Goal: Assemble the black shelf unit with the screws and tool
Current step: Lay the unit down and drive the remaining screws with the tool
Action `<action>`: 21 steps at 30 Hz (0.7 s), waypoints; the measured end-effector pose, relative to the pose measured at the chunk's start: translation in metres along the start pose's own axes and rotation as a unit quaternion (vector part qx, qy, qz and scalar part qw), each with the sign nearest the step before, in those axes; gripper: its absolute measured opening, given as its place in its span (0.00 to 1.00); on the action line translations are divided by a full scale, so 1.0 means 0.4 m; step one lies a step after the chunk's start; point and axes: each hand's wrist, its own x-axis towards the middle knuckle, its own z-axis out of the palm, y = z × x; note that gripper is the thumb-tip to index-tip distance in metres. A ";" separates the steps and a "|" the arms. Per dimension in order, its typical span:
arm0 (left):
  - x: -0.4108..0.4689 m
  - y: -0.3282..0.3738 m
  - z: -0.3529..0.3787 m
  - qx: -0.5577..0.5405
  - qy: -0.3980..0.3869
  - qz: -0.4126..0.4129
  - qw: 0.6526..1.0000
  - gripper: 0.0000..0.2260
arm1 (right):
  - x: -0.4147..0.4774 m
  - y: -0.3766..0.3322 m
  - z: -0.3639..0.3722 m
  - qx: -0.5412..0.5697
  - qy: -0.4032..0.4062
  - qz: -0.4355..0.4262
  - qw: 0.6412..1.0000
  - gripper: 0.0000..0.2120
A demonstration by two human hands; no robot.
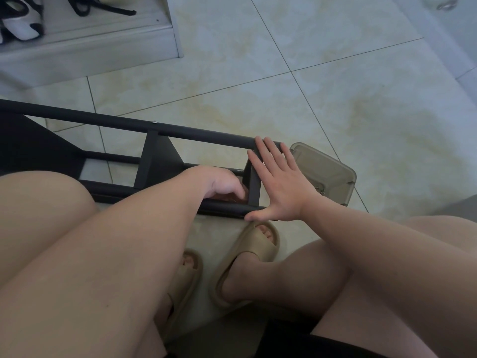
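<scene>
— Head view: where is the black shelf unit (pixel 160 131)?
— Lying on its side across centre-left, on glossy cream floor tiles (pixel 284 47). It has matte round tubes and flat crossbars, with one silver screw (pixel 154 122) in the upper tube.
— And the hands?
— The right hand (pixel 278 184) lies flat, fingers straight, on the end crossbar. The left hand (pixel 219 183) curls in beside it; I cannot tell whether it holds anything.
— Anything nearby?
— A translucent smoky plastic tray (pixel 327 166), just right.

The floor (pixel 335 99) is made of big pale tiles with yellow marks. The black shelf frame (pixel 165 133) is laid down on it. A brown see-through box (pixel 325 171) is set just beside the frame's end. Two tan slippers (pixel 247 257) are planted near the frame.
</scene>
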 end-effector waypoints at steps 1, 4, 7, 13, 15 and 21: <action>0.000 0.001 0.001 -0.007 -0.008 -0.004 1.000 0.07 | -0.001 0.000 0.001 0.000 0.001 0.000 1.000 0.64; 0.004 0.002 0.009 0.001 -0.005 -0.009 1.000 0.06 | -0.003 -0.003 0.001 -0.001 0.000 -0.001 1.000 0.64; 0.003 0.002 0.011 0.028 0.003 -0.002 1.000 0.06 | -0.004 -0.004 0.000 -0.001 0.000 0.000 1.000 0.64; 0.004 -0.002 0.002 -0.002 0.007 0.004 1.000 0.11 | -0.002 -0.003 -0.003 -0.005 -0.009 0.002 1.000 0.64; 0.004 -0.004 0.003 -0.005 -0.014 -0.005 1.000 0.07 | -0.003 -0.004 -0.002 -0.008 -0.009 0.002 1.000 0.64; 0.009 -0.002 0.013 0.019 0.002 0.007 1.000 0.05 | -0.007 -0.006 -0.003 -0.003 -0.006 0.001 1.000 0.64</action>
